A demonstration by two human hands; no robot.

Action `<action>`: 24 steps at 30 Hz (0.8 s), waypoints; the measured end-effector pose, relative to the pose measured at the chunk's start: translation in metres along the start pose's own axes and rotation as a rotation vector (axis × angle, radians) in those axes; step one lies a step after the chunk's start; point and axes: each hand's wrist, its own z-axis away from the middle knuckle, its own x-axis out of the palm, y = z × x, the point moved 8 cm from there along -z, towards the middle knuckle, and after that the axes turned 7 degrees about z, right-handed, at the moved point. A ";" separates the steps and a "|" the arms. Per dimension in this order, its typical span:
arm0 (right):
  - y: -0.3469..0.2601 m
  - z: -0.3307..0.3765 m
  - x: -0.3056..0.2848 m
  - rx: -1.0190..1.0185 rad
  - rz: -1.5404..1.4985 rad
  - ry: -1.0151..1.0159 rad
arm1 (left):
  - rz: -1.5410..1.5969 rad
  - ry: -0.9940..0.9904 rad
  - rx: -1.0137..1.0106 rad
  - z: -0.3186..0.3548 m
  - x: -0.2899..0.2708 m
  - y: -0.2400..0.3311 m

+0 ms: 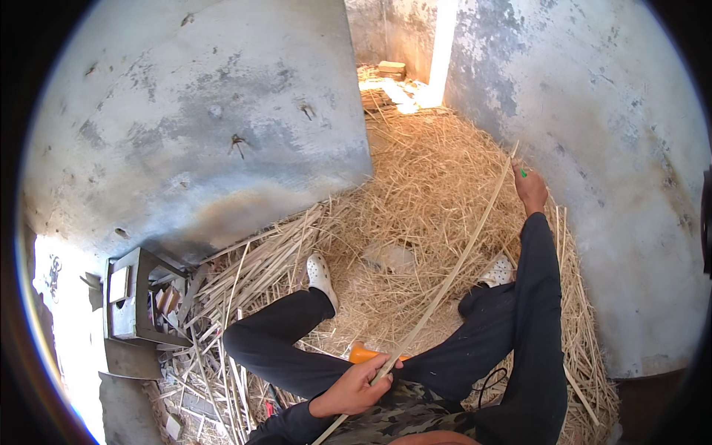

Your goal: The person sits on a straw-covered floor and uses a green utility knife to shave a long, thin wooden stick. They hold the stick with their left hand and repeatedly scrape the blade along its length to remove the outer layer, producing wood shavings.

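Two bare hands, one long pale strip. Strip [440, 289] runs diagonally from the lower edge, over the lap, up toward the right wall, its far tip just past the right hand. Left hand [354, 389]: closed around the strip near the lap, thumb and fingers gripping it. Right hand [530, 191]: arm stretched out, fingers looking curled, right beside the strip's far end; one small green bit [523, 173] shows at the fingers. How tightly it is closed, and whether it pinches the strip, can't be told.

Person is seated, two dark-trousered legs bent outward, two white clogs [322, 282], one per foot; the right one is partly covered by straw. One orange object [362, 353] sits near the left hand, partly hidden. One dark cord [493, 380] loops by the right thigh.

Around: one spread of straw-like shavings [423, 178] over the floor; two groups of loose strips, a thick pile [259, 267] on the left and a narrower row [569, 297] along the right wall; too many to count. One open-fronted box [133, 300] at left, pieces inside, number unclear. One block-like stack [391, 70] at the far doorway.
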 end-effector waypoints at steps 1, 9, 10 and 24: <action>0.010 -0.006 0.005 0.040 0.020 0.023 | -0.001 -0.010 -0.011 -0.003 0.003 0.003; 0.066 0.022 -0.011 0.131 -0.051 0.045 | -0.146 -0.088 -0.034 -0.012 0.013 0.004; 0.074 0.023 -0.006 0.143 -0.028 0.043 | -0.157 -0.094 -0.048 -0.010 0.012 0.004; 0.101 0.019 0.086 0.222 -0.110 -0.146 | 0.215 0.164 -0.062 0.012 -0.035 -0.003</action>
